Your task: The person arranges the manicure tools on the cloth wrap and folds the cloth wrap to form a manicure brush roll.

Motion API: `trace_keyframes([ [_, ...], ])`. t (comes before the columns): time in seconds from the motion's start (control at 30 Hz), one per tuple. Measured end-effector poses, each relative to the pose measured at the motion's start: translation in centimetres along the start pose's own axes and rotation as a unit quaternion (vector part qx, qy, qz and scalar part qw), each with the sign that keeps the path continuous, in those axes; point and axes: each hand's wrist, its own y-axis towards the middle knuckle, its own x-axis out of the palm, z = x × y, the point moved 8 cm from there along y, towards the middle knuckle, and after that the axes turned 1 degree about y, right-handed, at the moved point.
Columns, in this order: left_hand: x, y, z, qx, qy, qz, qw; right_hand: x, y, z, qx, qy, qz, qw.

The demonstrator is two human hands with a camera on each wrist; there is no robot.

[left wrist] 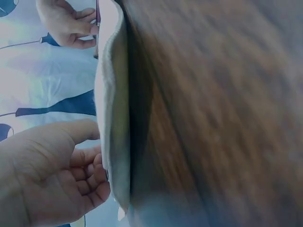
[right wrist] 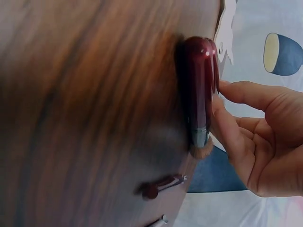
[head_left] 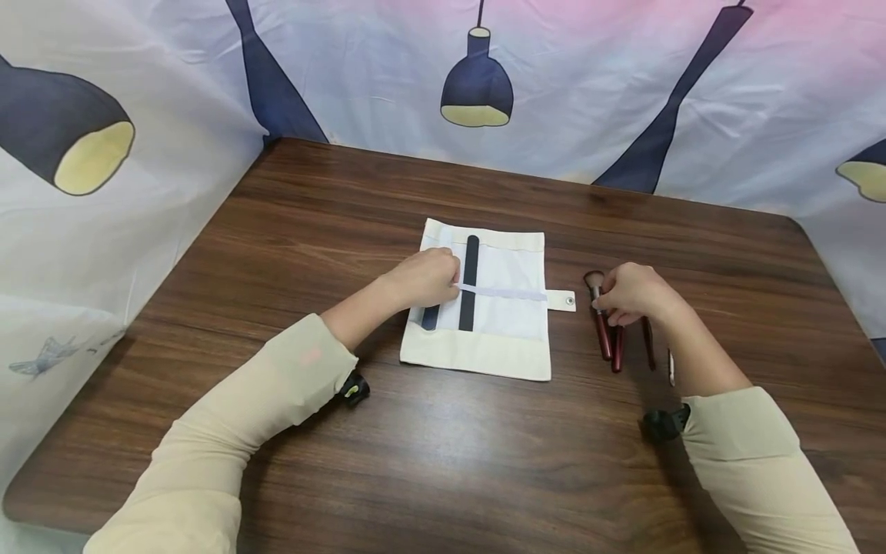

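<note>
A cream fabric pouch [head_left: 477,354] lies unfolded on the table. My left hand [head_left: 431,277] is over its left part, with curled fingers pinching the white elastic band [head_left: 505,293] across it. A black nail file [head_left: 467,308] with rounded ends runs under the band. Another dark strip [head_left: 431,317] shows below the left hand. To the right of the pouch, my right hand [head_left: 637,291] pinches a makeup brush [head_left: 601,327] near its metal collar. This maroon-handled brush, with brown bristles, lies on the table. The right wrist view shows thumb and finger beside overlapping maroon handles [right wrist: 199,90].
Under and beside the right hand lie a shorter red handle [head_left: 618,354], a dark red tool [head_left: 648,346] and a slim silvery tool [head_left: 671,369]. The pouch's snap tab [head_left: 562,301] points right. A printed cloth [head_left: 388,92] hangs behind the wooden table [head_left: 443,462].
</note>
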Motion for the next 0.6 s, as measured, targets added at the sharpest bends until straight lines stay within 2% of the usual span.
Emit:
trace_keyframes([
  [0.1,-0.2,0.4,0.5,-0.001,0.013,0.013,0.9998,0.0,0.0,-0.2,0.000,-0.008,0.004,1.0000],
  [0.2,0.0,0.9,1.1,0.000,0.007,0.017,0.9998,0.0,0.0,-0.4,0.001,-0.017,0.007,0.9998],
  [0.37,0.5,1.5,1.9,0.008,-0.015,0.008,0.9998,0.1,0.1,-0.6,-0.001,-0.026,0.011,0.9996],
  [0.6,1.0,2.0,2.3,-0.001,-0.036,-0.014,0.9993,-0.3,0.1,-0.9,-0.004,-0.028,0.027,0.9992],
])
